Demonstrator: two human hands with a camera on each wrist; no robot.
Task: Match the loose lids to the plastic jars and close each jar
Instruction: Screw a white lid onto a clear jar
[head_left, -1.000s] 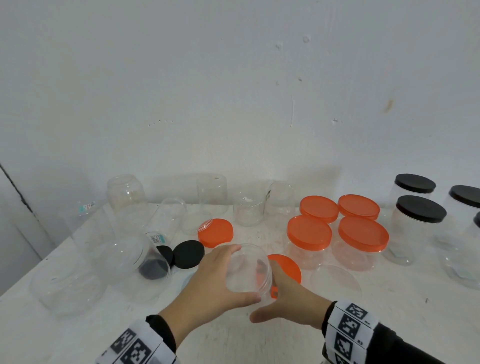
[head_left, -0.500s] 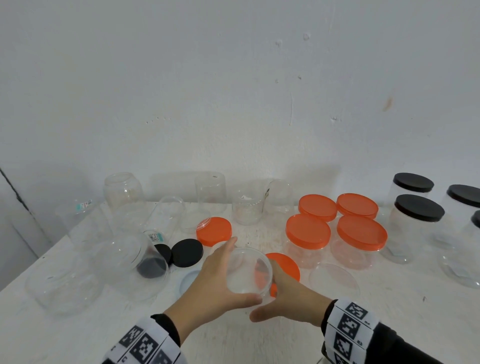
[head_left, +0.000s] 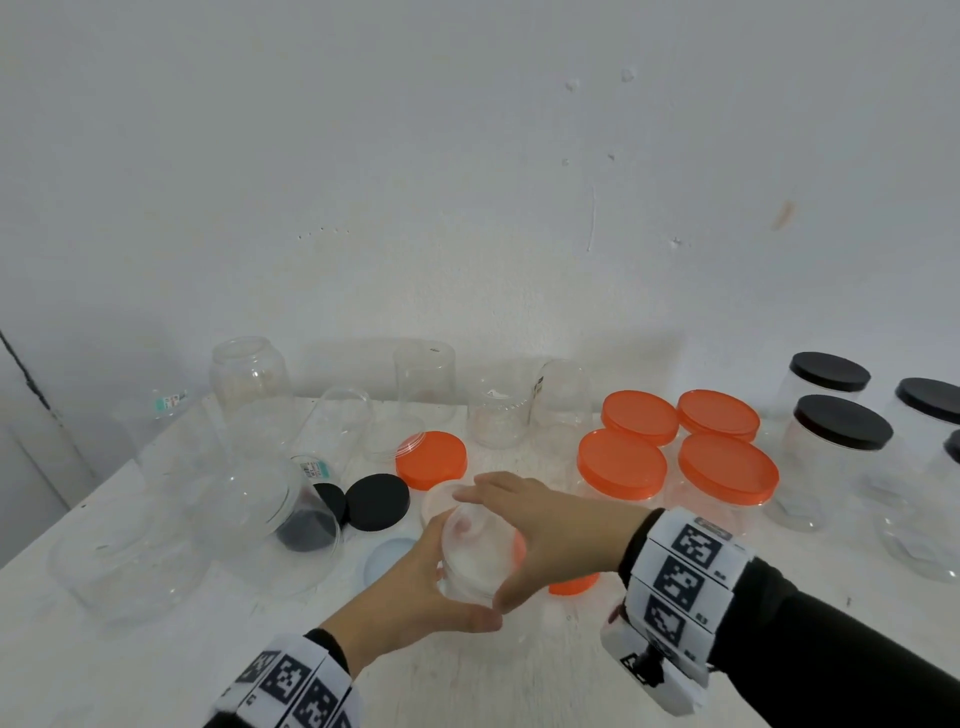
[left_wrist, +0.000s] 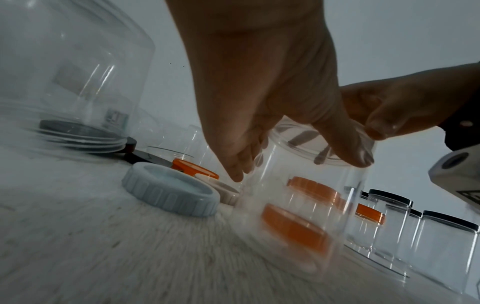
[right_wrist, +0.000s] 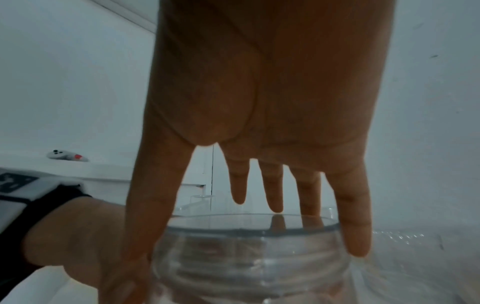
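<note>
Near the front middle of the white desk (head_left: 519, 665), a small clear plastic jar (head_left: 475, 556) stands between both hands. Its wall is transparent and smooth, with threaded ridges just under the open mouth, as the right wrist view shows; no lid is on it. Through its wall the left wrist view shows an orange lid (left_wrist: 293, 228) lying behind it. The left hand (head_left: 415, 587) grips the jar's side, thumb curled round the near wall and fingers on the far one. The right hand (head_left: 550, 530) covers the mouth from above, its thumb and little finger reaching down the outside of the rim while the middle fingertips (right_wrist: 276, 202) sit at the rim; the grip there is a loose clasp on the jar's top. Just left of the jar lie a pale blue ribbed lid (left_wrist: 171, 193) and a white lid (head_left: 436, 501), both upturned. Farther back right stand four orange-capped jars (head_left: 675, 457), and black-capped jars (head_left: 841, 426) at the far right.
</note>
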